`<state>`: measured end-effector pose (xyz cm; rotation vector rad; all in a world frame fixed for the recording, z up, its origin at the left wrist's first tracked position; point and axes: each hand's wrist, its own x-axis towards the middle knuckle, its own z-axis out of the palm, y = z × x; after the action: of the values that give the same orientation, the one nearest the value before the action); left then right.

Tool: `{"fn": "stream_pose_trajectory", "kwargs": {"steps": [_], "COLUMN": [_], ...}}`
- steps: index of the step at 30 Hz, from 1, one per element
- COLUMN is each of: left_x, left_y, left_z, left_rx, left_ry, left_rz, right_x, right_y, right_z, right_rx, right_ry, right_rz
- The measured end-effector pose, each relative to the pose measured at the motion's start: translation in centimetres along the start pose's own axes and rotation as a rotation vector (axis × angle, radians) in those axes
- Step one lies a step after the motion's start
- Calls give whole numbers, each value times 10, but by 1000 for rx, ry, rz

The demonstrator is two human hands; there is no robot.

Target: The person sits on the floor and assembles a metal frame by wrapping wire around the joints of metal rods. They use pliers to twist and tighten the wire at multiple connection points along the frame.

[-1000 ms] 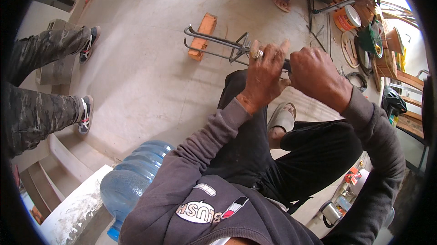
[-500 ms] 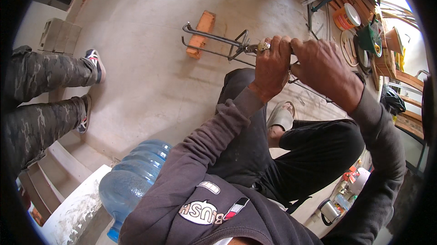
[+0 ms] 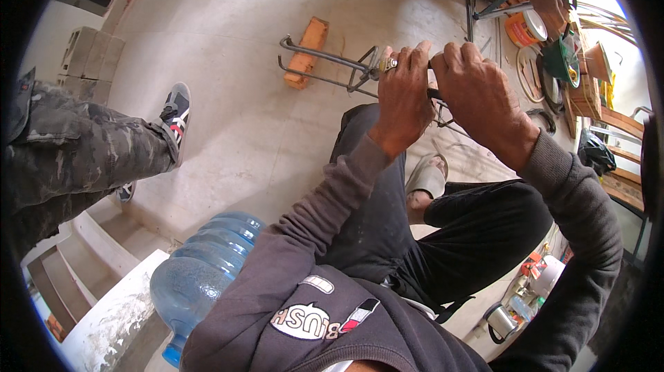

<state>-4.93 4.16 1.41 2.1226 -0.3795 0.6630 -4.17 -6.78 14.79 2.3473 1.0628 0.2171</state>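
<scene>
Both hands on one steel rebar cage [image 3: 332, 68] | left hand [image 3: 404, 99] fingers wrapped round its near end, steadying | right hand [image 3: 477, 92] closed on dark tool handle [image 3: 434, 94] | far end propped on orange brick [image 3: 308, 50], clear of concrete floor [image 3: 228, 95]

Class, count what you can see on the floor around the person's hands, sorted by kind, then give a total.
Steel bar frame, held by the left hand and right hand: 1
Orange brick: 1
Blue water jug: 1
Grey sandal: 1
Total: 4
</scene>
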Motion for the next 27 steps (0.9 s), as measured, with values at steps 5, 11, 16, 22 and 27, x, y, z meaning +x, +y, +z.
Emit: {"fn": "stream_pose_trajectory", "kwargs": {"steps": [5,11,16,22,27], "left_x": [-11,-15,-20,-20,-8], "left_y": [19,8,1,-3,-3], "left_z": [-5,7,19,24,15], "left_rx": [-57,-32,-116,-12,-129], "left_ry": [-35,106,60,-17,-100], "left_rz": [-81,30,95,149,60], "right_x": [-1,1,-12,-20,-35], "right_y": [12,22,37,28,-16], "right_z": [-7,-3,9,8,-5], "right_rx": [294,629,1600,960,-14], "right_ry": [-118,-462,-926,-571,17], "right_rz": [133,257,517,352,57]}}
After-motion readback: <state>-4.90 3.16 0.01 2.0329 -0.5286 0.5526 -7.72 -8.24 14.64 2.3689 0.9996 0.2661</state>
